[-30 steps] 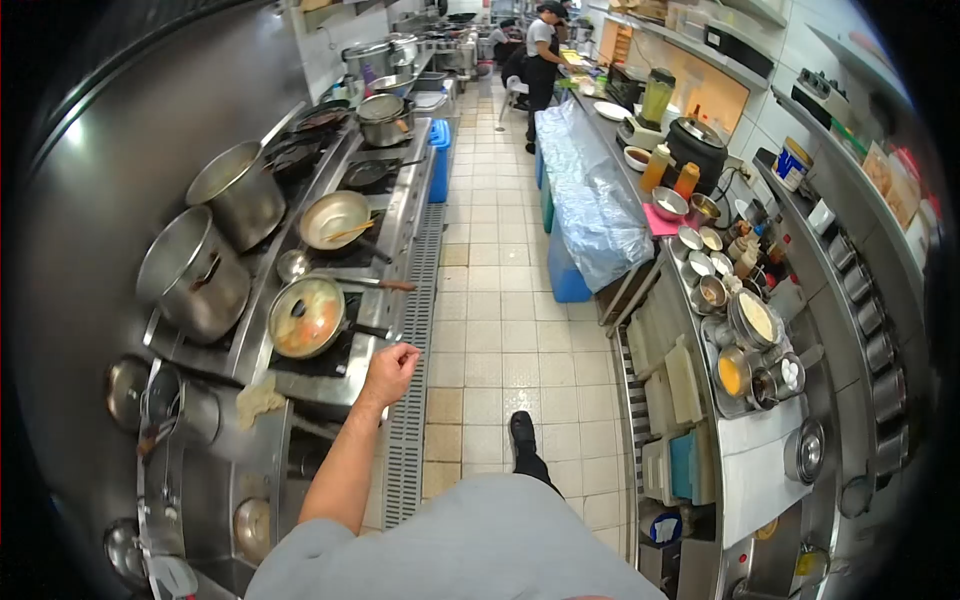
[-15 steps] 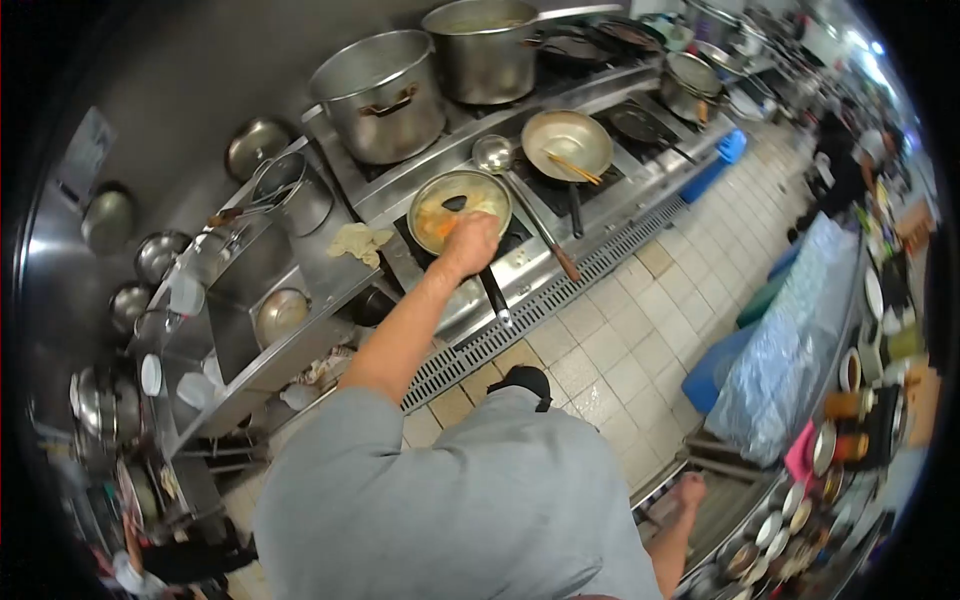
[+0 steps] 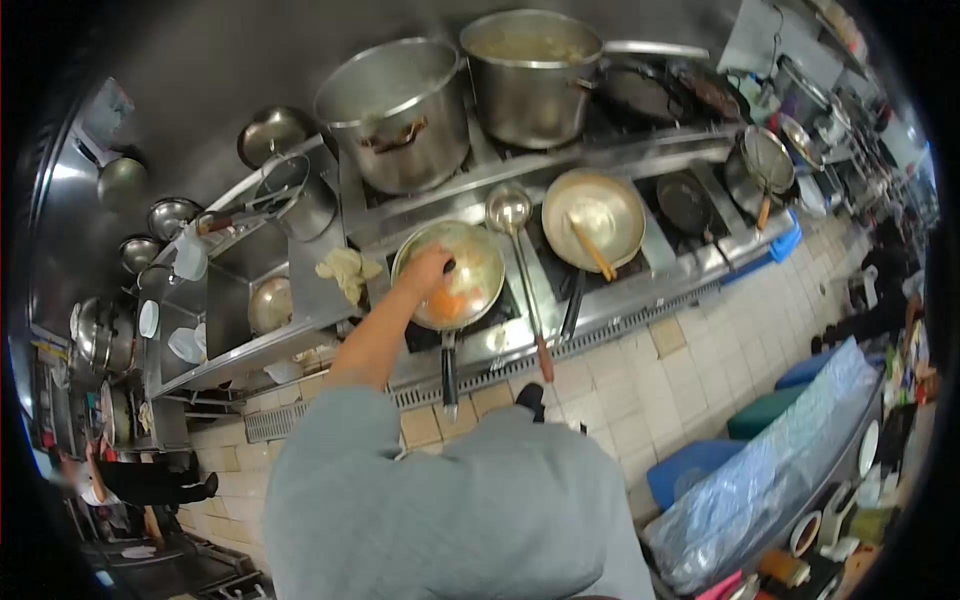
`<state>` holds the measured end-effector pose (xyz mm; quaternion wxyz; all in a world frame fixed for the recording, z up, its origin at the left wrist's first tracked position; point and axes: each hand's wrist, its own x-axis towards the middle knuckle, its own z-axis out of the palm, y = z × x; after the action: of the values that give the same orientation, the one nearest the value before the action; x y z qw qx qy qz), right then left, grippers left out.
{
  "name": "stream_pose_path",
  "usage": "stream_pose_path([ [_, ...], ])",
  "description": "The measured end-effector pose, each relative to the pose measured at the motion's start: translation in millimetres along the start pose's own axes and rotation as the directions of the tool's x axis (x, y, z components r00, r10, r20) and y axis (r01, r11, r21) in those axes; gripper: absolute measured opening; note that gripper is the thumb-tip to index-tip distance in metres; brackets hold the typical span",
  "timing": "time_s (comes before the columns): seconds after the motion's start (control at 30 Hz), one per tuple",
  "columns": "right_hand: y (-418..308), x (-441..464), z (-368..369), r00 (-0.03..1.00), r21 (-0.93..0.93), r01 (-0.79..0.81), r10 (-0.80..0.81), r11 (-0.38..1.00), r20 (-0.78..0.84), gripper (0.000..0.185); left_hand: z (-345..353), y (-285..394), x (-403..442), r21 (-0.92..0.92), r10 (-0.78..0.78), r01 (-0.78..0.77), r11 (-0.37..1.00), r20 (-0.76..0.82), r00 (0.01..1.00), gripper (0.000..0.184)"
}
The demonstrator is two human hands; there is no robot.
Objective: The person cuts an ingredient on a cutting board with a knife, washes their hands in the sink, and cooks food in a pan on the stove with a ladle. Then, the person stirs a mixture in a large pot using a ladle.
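Left hand: so the left hand (image 3: 430, 268) is gripping the glass lid (image 3: 475, 262) by its black knob (image 3: 449, 266), fingers curled in around it
Right hand: out of shot, so can't tell what it's up to
Stove: big steel stove (image 3: 620, 157), running along the wall
Desk: steel desk (image 3: 308, 268) with sink basins, butted up beside the stove
Stockpots: two big ones at the back, left stockpot (image 3: 400, 140) and right stockpot (image 3: 530, 95), the right one with some pale stuff in it
Frying pan: the frying pan (image 3: 447, 326) sits on a front burner, black handle pointing at the person
Lid: over that pan, orange food showing through; can't tell if the rim is fully down
Other pan: a wide pan (image 3: 612, 212) next along, wooden utensil (image 3: 594, 247) in it
Ladle: long ladle (image 3: 509, 208) lying between the two pans
Cloth: crumpled pale cloth (image 3: 346, 272) near the frying pan, on the desk
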<state>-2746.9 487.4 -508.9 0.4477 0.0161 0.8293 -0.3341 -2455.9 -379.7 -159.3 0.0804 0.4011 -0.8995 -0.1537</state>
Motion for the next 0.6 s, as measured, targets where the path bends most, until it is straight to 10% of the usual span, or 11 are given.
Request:
stream_pose_path([
  [0.37, -215, 53, -96, 0.994, 0.068, -0.057, 0.063, 0.996, -0.094, 0.015, -303, 155, 145, -0.039, 0.115, -0.159, 0.987, -0.523, 0.844, 0.034],
  [0.5, -193, 133, -134, 0.999, 0.378, 0.048, -0.044, 0.925, -0.02, 0.015, -322, 100, 302, 0.312, -0.024, 0.121, 0.942, -0.296, 0.955, 0.035],
  [0.6, -354, 33, -77, 0.942, 0.179, 0.294, -0.253, 0.939, -0.223, 0.016, -300, 59, 373, 0.199, -0.234, 0.314, 0.928, -0.342, 0.91, 0.033],
])
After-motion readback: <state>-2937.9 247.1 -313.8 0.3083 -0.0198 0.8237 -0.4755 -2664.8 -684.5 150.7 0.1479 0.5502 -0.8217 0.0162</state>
